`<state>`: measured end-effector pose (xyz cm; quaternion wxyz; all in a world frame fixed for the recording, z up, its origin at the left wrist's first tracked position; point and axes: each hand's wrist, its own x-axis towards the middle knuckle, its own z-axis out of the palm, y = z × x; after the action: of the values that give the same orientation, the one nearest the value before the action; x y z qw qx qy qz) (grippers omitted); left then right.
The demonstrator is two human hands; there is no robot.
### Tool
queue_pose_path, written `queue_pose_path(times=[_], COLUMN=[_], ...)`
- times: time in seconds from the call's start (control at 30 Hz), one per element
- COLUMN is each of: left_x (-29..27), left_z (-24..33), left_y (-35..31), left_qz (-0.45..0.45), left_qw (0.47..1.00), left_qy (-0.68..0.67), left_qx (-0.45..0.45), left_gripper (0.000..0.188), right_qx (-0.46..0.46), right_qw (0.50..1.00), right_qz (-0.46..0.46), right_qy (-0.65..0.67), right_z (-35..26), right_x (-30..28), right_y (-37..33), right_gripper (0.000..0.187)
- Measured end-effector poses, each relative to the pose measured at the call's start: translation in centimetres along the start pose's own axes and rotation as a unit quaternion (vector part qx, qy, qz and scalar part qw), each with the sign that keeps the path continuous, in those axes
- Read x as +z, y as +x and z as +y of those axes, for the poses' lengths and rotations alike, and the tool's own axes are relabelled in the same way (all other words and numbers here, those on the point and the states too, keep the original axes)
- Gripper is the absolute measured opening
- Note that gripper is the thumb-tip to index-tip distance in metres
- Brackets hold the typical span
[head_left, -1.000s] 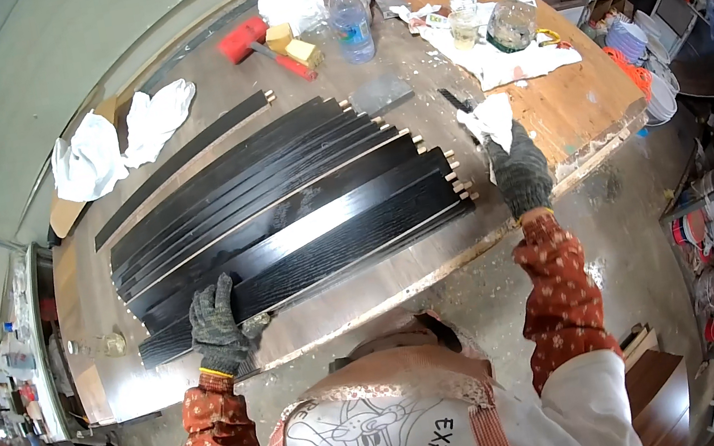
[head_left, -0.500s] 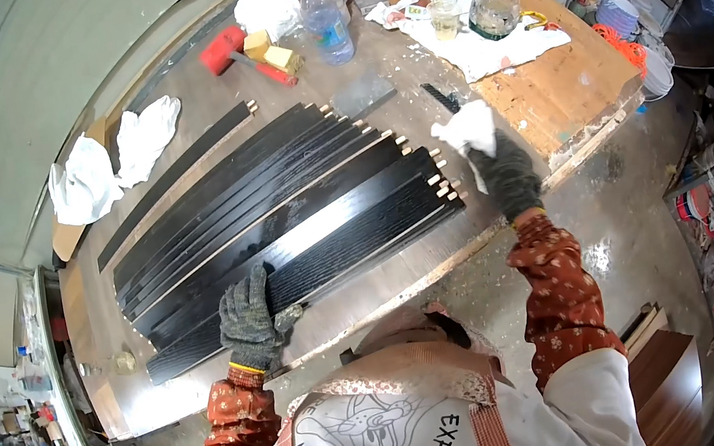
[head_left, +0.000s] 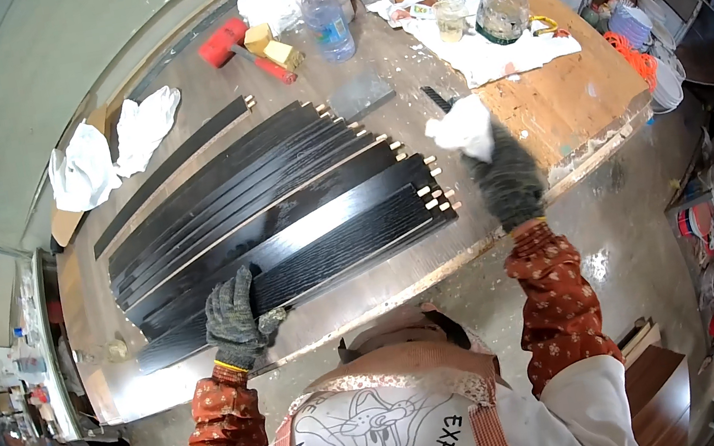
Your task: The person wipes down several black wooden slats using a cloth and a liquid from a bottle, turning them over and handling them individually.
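Observation:
Both of my hands wear dark grey knitted gloves. My left hand (head_left: 235, 319) lies over the near edge of a row of black wooden slats (head_left: 277, 198), fingers stretched across the top and thumb apart. Short pale dowels (head_left: 430, 195) stick out of the slats' right ends. My right hand (head_left: 505, 177), slightly blurred, is closed on a crumpled white cloth (head_left: 462, 128), to the right of the dowelled ends. A small dark ridged strip (head_left: 436, 98) lies just beyond the cloth. One separate black slat (head_left: 169, 174) lies behind the row.
Behind the slats are a red mallet (head_left: 223, 43), yellow sponge blocks (head_left: 282, 54) and a plastic bottle (head_left: 328, 25). A large jar (head_left: 502, 8) stands on white paper at the back right. Crumpled white bags (head_left: 84, 169) lie at the left. The worktable's near edge (head_left: 407, 295) runs before me.
The view has shifted slightly. My right hand and the white cloth have moved a little left. My left hand stays on the slats, with its fingers a bit closer together.

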<state>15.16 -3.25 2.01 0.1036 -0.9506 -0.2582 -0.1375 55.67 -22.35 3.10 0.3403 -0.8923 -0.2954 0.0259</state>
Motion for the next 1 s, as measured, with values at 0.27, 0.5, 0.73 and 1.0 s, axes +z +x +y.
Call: queue_pose_path(times=[0.27, 0.5, 0.73, 1.0], left_x=[-4.3, -2.3, -0.5, -0.2], left_z=[5.7, 10.5, 10.3, 10.3], left_y=[5.5, 8.5, 8.0, 8.0], left_qz=[0.061, 0.028, 0.033, 0.062], left_qw=[0.990, 0.986, 0.992, 0.991], left_qy=[-0.099, -0.156, -0.112, -0.105], left_qx=[0.083, 0.047, 0.042, 0.049], left_gripper=[0.080, 0.078, 0.077, 0.077], right_qx=[-0.050, -0.145, -0.024, -0.028], right_qw=[0.937, 0.943, 0.943, 0.947], right_qz=[0.064, -0.079, -0.200, -0.167], right_qy=[-0.339, -0.289, -0.265, -0.272], right_z=[0.6, -2.5, -2.2, -0.9], right_x=[-3.2, 2.7, 3.6, 5.0], right_y=[6.7, 9.1, 13.9, 15.6], right_gripper=[0.074, 0.045, 0.028, 0.032])
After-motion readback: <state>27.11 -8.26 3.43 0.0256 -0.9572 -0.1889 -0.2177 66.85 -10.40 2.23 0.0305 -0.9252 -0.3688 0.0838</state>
